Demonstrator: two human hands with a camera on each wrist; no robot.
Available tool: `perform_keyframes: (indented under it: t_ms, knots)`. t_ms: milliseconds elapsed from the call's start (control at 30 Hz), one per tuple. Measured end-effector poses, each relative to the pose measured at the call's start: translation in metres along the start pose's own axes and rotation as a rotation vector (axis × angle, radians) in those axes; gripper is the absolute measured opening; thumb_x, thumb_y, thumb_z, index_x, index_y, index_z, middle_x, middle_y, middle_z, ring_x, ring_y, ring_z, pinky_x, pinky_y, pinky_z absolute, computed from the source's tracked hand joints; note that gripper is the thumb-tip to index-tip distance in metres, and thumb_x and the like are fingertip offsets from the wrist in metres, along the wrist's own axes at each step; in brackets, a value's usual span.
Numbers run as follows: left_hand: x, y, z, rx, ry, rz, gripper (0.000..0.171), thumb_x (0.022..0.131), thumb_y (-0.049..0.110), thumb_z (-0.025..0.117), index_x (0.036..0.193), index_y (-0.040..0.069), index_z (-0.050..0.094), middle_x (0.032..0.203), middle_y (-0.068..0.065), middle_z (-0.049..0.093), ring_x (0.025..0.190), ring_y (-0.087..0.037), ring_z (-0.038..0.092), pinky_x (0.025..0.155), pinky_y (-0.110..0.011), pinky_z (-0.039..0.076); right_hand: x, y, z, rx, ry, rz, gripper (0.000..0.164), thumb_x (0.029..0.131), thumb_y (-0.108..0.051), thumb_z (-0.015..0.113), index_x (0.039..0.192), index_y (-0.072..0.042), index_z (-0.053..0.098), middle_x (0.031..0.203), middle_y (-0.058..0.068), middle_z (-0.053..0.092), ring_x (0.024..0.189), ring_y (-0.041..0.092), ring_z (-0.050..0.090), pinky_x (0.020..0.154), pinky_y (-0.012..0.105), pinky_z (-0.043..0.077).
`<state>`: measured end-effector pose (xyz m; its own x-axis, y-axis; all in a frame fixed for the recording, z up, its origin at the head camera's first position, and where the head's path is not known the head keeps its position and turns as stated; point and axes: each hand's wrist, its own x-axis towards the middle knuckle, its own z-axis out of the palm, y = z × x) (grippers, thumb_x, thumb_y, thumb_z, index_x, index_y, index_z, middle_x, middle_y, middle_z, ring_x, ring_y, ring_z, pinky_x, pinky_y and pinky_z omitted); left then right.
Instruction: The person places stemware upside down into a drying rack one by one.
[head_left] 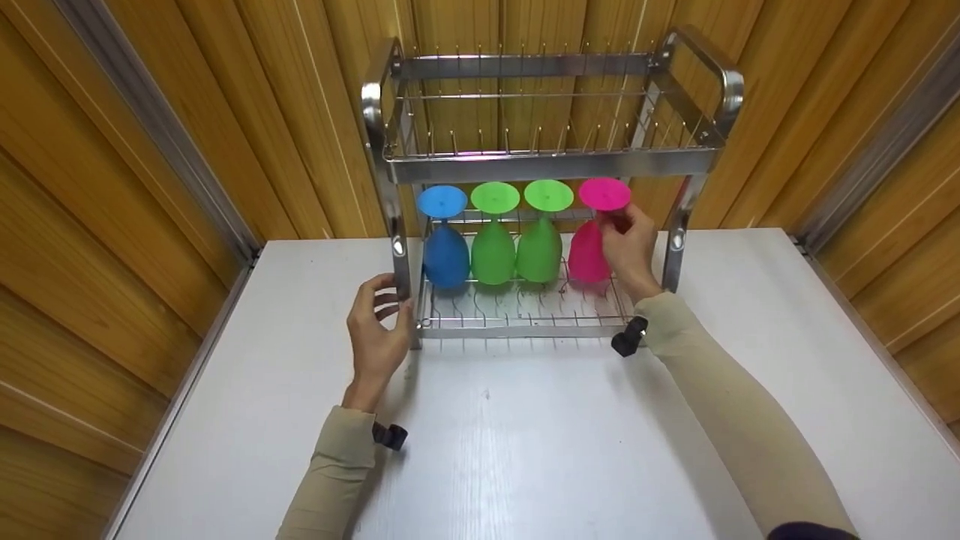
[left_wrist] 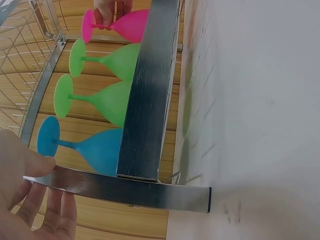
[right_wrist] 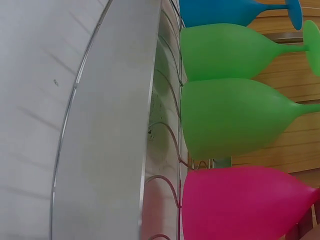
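A pink goblet (head_left: 589,251) stands upside down at the right end of the lower shelf of a metal dish rack (head_left: 555,163). My right hand (head_left: 632,247) pinches its stem just under the foot. To its left stand two green goblets (head_left: 539,251) (head_left: 493,253) and a blue goblet (head_left: 446,256), all upside down in a row. My left hand (head_left: 377,330) holds the rack's left leg (left_wrist: 100,186), thumb on one face and fingers behind it. In the right wrist view the pink bowl's rim meets the shelf wires (right_wrist: 179,150).
The rack's upper tier (head_left: 517,96) has upright wire prongs and curved side handles. Beneath the rack is a white table (head_left: 487,442). Wood-patterned panels (head_left: 225,112) rise behind and on both sides.
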<state>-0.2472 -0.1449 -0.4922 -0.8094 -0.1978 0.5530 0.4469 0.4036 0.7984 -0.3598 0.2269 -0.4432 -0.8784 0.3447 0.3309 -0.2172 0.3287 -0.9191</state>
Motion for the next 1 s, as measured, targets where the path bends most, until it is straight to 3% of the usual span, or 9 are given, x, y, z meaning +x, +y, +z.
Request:
perform_keyframes:
  t_ms: [367, 567, 733, 1000]
  knots:
    - [0.002, 0.0, 0.003, -0.031, -0.007, 0.014, 0.046, 0.094, -0.004, 0.077, 0.137, 0.002, 0.063, 0.125, -0.013, 0.069, 0.106, -0.026, 0.073, 0.092, -0.039, 0.066, 0.003, 0.002, -0.007, -0.01, 0.002, -0.022, 0.023, 0.104, -0.006, 0.064, 0.123, 0.003, 0.072, 0.117, 0.021, 0.075, 0.099, 0.015, 0.065, 0.088, 0.024, 0.056]
    - [0.0, -0.001, 0.001, -0.057, 0.01, 0.022, 0.046, 0.092, -0.006, 0.078, 0.135, 0.001, 0.064, 0.123, -0.016, 0.07, 0.105, -0.031, 0.073, 0.09, -0.047, 0.067, -0.003, 0.001, -0.008, -0.034, -0.011, 0.007, 0.025, 0.104, -0.008, 0.064, 0.127, 0.0, 0.072, 0.123, 0.017, 0.074, 0.11, 0.021, 0.067, 0.101, 0.032, 0.058]
    - [-0.001, 0.001, 0.0, -0.059, 0.018, 0.023, 0.046, 0.091, -0.008, 0.078, 0.135, -0.003, 0.063, 0.123, -0.02, 0.069, 0.104, -0.036, 0.073, 0.09, -0.051, 0.067, -0.013, -0.002, -0.01, -0.025, -0.031, -0.038, 0.027, 0.103, -0.005, 0.065, 0.129, 0.002, 0.07, 0.128, 0.019, 0.073, 0.121, 0.028, 0.068, 0.112, 0.039, 0.056]
    - [0.001, 0.0, -0.002, -0.06, 0.006, 0.013, 0.045, 0.093, -0.005, 0.078, 0.135, 0.002, 0.064, 0.124, -0.015, 0.069, 0.106, -0.031, 0.073, 0.091, -0.046, 0.067, -0.039, -0.007, -0.016, 0.029, -0.07, -0.046, 0.037, 0.102, -0.006, 0.069, 0.138, 0.005, 0.063, 0.138, 0.023, 0.066, 0.134, 0.038, 0.062, 0.121, 0.044, 0.049]
